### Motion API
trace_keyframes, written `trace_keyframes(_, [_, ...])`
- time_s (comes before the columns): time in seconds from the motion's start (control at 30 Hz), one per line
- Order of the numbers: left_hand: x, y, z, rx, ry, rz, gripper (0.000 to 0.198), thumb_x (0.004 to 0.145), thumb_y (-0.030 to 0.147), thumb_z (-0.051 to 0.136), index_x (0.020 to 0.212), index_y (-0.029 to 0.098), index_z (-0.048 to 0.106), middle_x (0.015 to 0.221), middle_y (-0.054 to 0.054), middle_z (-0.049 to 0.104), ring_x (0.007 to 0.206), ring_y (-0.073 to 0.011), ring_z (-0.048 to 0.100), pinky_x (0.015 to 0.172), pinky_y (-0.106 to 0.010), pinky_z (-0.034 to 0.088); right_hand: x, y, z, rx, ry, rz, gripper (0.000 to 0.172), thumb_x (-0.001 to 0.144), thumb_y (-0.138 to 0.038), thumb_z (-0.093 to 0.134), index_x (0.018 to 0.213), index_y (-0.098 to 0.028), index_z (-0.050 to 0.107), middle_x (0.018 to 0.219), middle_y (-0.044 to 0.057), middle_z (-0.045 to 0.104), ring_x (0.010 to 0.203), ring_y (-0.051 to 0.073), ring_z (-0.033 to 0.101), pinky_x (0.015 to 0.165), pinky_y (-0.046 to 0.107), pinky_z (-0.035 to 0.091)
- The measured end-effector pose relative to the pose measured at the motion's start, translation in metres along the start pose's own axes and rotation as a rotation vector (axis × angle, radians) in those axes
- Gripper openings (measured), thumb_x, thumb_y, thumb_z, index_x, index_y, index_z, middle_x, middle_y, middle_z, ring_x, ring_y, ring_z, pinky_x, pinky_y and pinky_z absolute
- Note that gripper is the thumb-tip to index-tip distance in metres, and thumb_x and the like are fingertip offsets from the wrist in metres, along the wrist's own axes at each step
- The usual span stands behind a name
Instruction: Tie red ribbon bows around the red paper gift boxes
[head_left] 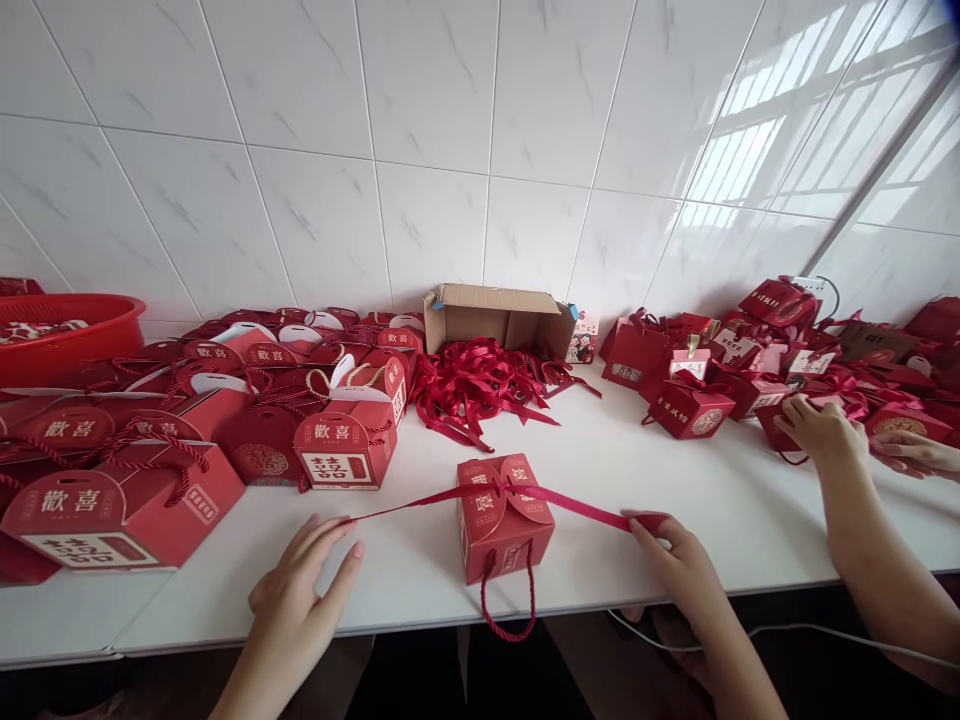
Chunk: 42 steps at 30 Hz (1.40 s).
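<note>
Taut ribbon (585,508) over a gift box (501,525)
The right hand (679,560) has its grip pinched on one end, the left hand (300,590) seemingly on the other; the gift box sits midway between them, the ribbon lying side to side.

Landmark: gift box (501,515), on the table (750,505) near its front edge. 1 ribbon (577,503) runs across the gift box top, its ends held by the left hand (300,590) and the right hand (675,560) on either side.

Behind the gift box: ribbon heap (472,385), then carton (499,318).

Left of it: large boxes (345,440), basin (67,325) farthest left.

Right of it: small boxes (690,405), a co-worker's hand (821,430) among them.
</note>
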<state>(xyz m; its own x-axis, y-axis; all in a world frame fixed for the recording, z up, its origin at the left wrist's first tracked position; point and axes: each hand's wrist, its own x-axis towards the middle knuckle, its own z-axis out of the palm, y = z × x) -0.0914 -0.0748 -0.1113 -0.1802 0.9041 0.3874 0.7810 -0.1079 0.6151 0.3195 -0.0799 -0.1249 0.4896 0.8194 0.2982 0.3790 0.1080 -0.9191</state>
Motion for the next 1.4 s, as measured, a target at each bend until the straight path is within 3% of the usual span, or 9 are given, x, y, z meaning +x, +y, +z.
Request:
trace_keyframes(0.13, [-0.001, 0.032, -0.006, -0.137, 0.079, 0.045, 0.024, 0.084, 0.046, 0.052, 0.085, 0.025, 0.062, 0.139, -0.006, 0.051, 0.135, -0.0343, 0.037, 0.107, -0.051, 0.035, 0.008, -0.021, 0.005, -0.323, 0.214, -0.097, 0.065, 0.073, -0.054, 0.06, 0.125, -0.015, 0.056, 0.133, 0.021, 0.049, 0.127, 0.039, 0.043, 0.091, 0.053, 0.045])
trace_keyframes(0.2, [0.0, 0.057, -0.003, -0.26, 0.047, 0.094, 0.017, 0.085, 0.042, 0.055, 0.085, 0.025, 0.059, 0.136, -0.005, 0.051, 0.127, -0.03, 0.047, 0.106, -0.046, 0.037, 0.01, -0.043, 0.015, -0.258, 0.183, -0.189, 0.057, 0.08, -0.053, 0.055, 0.123, -0.017, 0.057, 0.134, 0.019, 0.049, 0.128, 0.035, 0.044, 0.096, 0.051, 0.043])
trace_keyframes(0.43, [0.024, 0.115, 0.036, -0.644, -0.171, 0.17, 0.021, 0.082, 0.033, 0.06, 0.099, 0.023, 0.051, 0.12, -0.008, 0.053, 0.117, -0.0244, 0.053, 0.102, -0.04, 0.04, 0.011, -0.094, 0.072, 0.08, -0.554, -0.074, 0.044, 0.088, -0.051, 0.05, 0.121, -0.024, 0.058, 0.13, 0.011, 0.058, 0.11, 0.026, 0.06, 0.085, 0.038, 0.052])
trace_keyframes(0.53, [0.032, 0.118, 0.043, -0.68, -0.304, 0.073, 0.035, 0.078, 0.035, 0.063, 0.106, 0.023, 0.046, 0.119, -0.008, 0.051, 0.109, -0.0233, 0.055, 0.093, -0.039, 0.045, 0.01, -0.096, 0.084, 0.123, -0.713, -0.008, 0.046, 0.086, -0.051, 0.055, 0.123, -0.024, 0.055, 0.128, 0.01, 0.059, 0.103, 0.023, 0.063, 0.082, 0.036, 0.054])
trace_keyframes(0.7, [0.041, 0.112, 0.033, -0.502, -0.338, -0.042, 0.046, 0.067, 0.041, 0.072, 0.097, 0.023, 0.043, 0.095, -0.002, 0.05, 0.092, -0.0198, 0.053, 0.081, -0.033, 0.044, 0.004, -0.099, 0.081, 0.04, -0.65, -0.028, 0.042, 0.084, -0.052, 0.057, 0.113, -0.022, 0.055, 0.12, 0.009, 0.06, 0.089, 0.019, 0.062, 0.072, 0.032, 0.052])
trace_keyframes(0.8, [0.045, 0.113, 0.024, -0.473, -0.562, -0.072, 0.039, 0.071, 0.05, 0.068, 0.084, 0.021, 0.046, 0.079, 0.002, 0.049, 0.076, -0.0167, 0.05, 0.073, -0.029, 0.042, 0.001, -0.101, 0.079, -0.07, -0.632, -0.002, 0.039, 0.08, -0.058, 0.059, 0.088, -0.02, 0.055, 0.086, 0.002, 0.062, 0.064, 0.013, 0.053, 0.058, 0.027, 0.043])
trace_keyframes(0.9, [0.045, 0.116, 0.018, -0.62, -0.773, -0.052, 0.034, 0.08, 0.052, 0.059, 0.079, 0.019, 0.053, 0.079, 0.0, 0.055, 0.077, -0.0169, 0.052, 0.072, -0.028, 0.04, 0.003, -0.102, 0.076, -0.121, -0.725, 0.052, 0.05, 0.079, -0.064, 0.055, 0.062, -0.02, 0.042, 0.059, -0.005, 0.041, 0.054, 0.01, 0.035, 0.05, 0.025, 0.027])
trace_keyframes(1.1, [0.048, 0.118, 0.017, -0.763, -0.698, -0.116, 0.043, 0.082, 0.052, 0.056, 0.06, 0.019, 0.037, 0.059, 0.006, 0.032, 0.056, -0.0099, 0.029, 0.054, -0.023, 0.025, 0.016, -0.1, 0.064, 0.164, -0.958, 0.134, 0.05, 0.083, -0.061, 0.054, 0.058, -0.018, 0.044, 0.058, -0.004, 0.037, 0.057, 0.009, 0.03, 0.055, 0.026, 0.023])
trace_keyframes(1.4, [0.053, 0.107, 0.016, -0.734, -0.68, -0.178, 0.033, 0.074, 0.043, 0.062, 0.06, 0.018, 0.046, 0.061, 0.005, 0.04, 0.059, -0.0113, 0.033, 0.056, -0.024, 0.025, 0.018, -0.081, 0.057, 0.261, -0.853, 0.114, 0.05, 0.081, -0.056, 0.061, 0.055, -0.019, 0.039, 0.055, -0.006, 0.031, 0.054, 0.009, 0.023, 0.054, 0.026, 0.019])
